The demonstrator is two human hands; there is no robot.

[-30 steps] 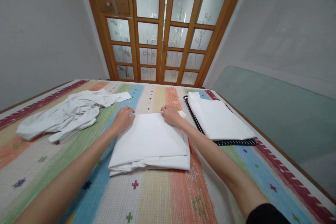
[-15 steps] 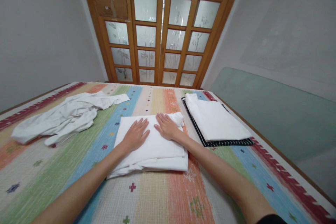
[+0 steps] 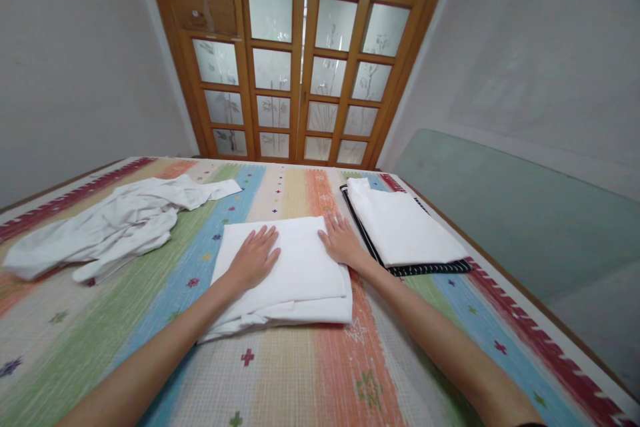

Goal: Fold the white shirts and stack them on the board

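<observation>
A folded white garment point(image 3: 295, 273) lies flat in front of me, its layers showing along the near edge. On its upper left part rests my left hand point(image 3: 255, 257), palm down with the fingers spread. My right hand point(image 3: 342, 240) lies across the garment's far right corner, fingers stretched out and partly past its edge. Neither hand grips the cloth. What kind of garment it is, the folds do not show.
A crumpled white garment point(image 3: 135, 213) lies to the left. On the right, a folded white garment point(image 3: 405, 227) sits on a black-and-white striped cloth point(image 3: 430, 269). All lie on a striped, colourful bedspread point(image 3: 290, 380). A pale green headboard-like panel point(image 3: 500, 207) stands at the right.
My right hand has slid right, from the upper middle of the folded garment to its far right corner. The bunched corner there now looks flatter. My left hand stays in place on the cloth.
</observation>
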